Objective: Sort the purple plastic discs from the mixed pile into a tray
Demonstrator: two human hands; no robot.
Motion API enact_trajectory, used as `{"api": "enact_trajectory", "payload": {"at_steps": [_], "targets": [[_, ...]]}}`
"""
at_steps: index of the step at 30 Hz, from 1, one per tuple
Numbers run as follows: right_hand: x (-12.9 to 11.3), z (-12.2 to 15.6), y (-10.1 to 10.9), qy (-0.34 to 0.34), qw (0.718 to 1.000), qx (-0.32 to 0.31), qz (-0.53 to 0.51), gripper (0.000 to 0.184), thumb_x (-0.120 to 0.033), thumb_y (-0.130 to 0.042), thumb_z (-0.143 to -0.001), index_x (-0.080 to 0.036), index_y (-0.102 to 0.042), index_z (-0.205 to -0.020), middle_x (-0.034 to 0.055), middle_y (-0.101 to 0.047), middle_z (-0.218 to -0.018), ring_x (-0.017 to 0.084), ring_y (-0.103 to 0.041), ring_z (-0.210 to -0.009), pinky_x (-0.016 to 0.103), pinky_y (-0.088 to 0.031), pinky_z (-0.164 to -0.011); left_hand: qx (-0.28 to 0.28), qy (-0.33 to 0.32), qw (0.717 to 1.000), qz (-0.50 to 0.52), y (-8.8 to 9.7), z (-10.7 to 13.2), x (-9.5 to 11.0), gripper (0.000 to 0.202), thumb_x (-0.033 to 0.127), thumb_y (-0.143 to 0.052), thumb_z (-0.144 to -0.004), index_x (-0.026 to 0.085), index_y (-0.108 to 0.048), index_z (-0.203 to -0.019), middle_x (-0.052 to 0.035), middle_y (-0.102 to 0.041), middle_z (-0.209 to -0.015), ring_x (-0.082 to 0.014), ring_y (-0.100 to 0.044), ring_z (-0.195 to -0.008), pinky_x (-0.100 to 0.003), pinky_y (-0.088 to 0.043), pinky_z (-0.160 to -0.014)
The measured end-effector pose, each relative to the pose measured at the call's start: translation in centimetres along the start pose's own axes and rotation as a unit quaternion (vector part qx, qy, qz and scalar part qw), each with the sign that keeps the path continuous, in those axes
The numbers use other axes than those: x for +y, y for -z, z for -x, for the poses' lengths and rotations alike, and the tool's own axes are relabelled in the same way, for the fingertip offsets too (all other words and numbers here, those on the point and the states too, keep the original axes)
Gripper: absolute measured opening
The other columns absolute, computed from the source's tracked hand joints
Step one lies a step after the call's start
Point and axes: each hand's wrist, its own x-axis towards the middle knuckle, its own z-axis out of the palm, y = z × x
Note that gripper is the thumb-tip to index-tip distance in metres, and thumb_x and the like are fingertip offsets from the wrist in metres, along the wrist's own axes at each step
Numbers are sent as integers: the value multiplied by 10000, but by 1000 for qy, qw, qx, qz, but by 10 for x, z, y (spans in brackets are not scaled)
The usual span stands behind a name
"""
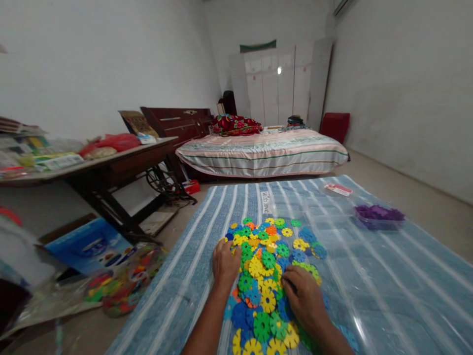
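Observation:
A heap of notched plastic discs (255, 266) in yellow, green, blue and orange spreads over the blue striped cloth (192, 241). At the heap's left edge lies my left hand (225, 261), its thumb apart from the bent fingers and touching the discs. My right hand (305, 298) rests against the right side, fingers curled in toward the thumb. Whatever may be between those fingertips is hidden. Near my right hand are several yellow-green discs (312, 271), partly behind it.
A clear plastic box (380, 224) of purple pieces stands at the right, near a red and white card (338, 189). Transparent trays lie on the cloth. Left stands a cluttered sewing-machine table (121, 160), with bags of coloured pieces (125, 291) below. A bed (262, 155) is beyond.

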Motion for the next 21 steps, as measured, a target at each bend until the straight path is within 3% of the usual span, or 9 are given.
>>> {"api": "enact_trajectory", "payload": {"at_steps": [4,7,14,18,21], "targets": [[0,1,-1,0,1000,3,4,189,-218,-494,-884,-224,-678,-842,59,-689,-968,201,-633,-915,335,-493,-826,-57,74,992,-83,-2,-24,8,445,418,-497,-836,117,-623,-1139,-219,-537,-1317,-339,-474,-1259,-459,-386,-1020],[2,2,-2,1,1000,7,6,182,-222,-500,-883,-230,-678,-844,58,-693,-970,205,-637,-914,333,-498,-820,-93,106,984,-104,-4,-32,14,470,462,-478,-855,141,-596,-1178,-199,-518,-1344,-338,-445,-1283,-467,-368,-1019],[7,5,-5,0,1000,-6,0,167,-239,-502,-887,-232,-667,-858,58,-690,-974,216,-636,-919,358,-498,-830,-162,-10,985,-64,-3,-12,29,347,394,-490,-871,158,-602,-1100,-121,-604,-1226,-238,-508,-1205,-350,-364,-1025],[8,5,-5,2,1000,-7,-3,166,-244,-497,-892,-228,-659,-857,63,-683,-975,214,-632,-915,358,-501,-826,-183,-37,982,-35,4,6,40,262,378,-504,-864,188,-636,-989,-82,-644,-1142,-217,-555,-1131,-317,-403,-964],[8,6,-6,2,1000,-8,0,166,-236,-494,-894,-231,-655,-856,59,-682,-971,208,-632,-908,348,-507,-820,-179,-24,983,-47,8,2,46,260,394,-487,-872,196,-653,-902,-70,-670,-1032,-218,-593,-1039,-314,-436,-891]]}}
